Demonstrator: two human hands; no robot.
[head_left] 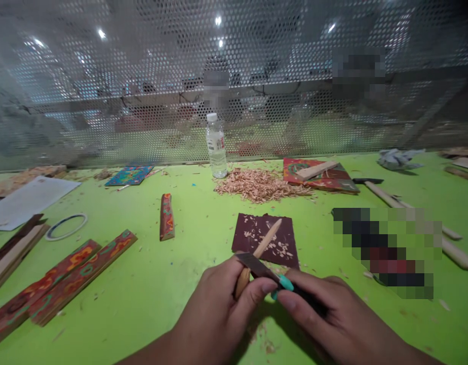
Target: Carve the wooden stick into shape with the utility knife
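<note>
My left hand [226, 299] is closed round a pale, pointed wooden stick [267, 239], whose tip points up and away to the right. A dark knife [257, 265] with a turquoise part near its handle lies across the stick. My right hand [325, 309] grips the knife's dark handle, and my left thumb presses near the blade. Below the stick's tip, a dark brown sheet [243, 235] lies on the green table [196, 218] with pale shavings scattered over it.
A heap of shavings [260, 185] lies beyond, beside a water bottle [218, 152]. Painted wood strips [82, 279] and a tape ring [67, 226] are at left. A painted board [317, 175], a hammer [382, 193] and a pixelated dark object [386, 253] are at right. Perforated metal [161, 121] stands behind.
</note>
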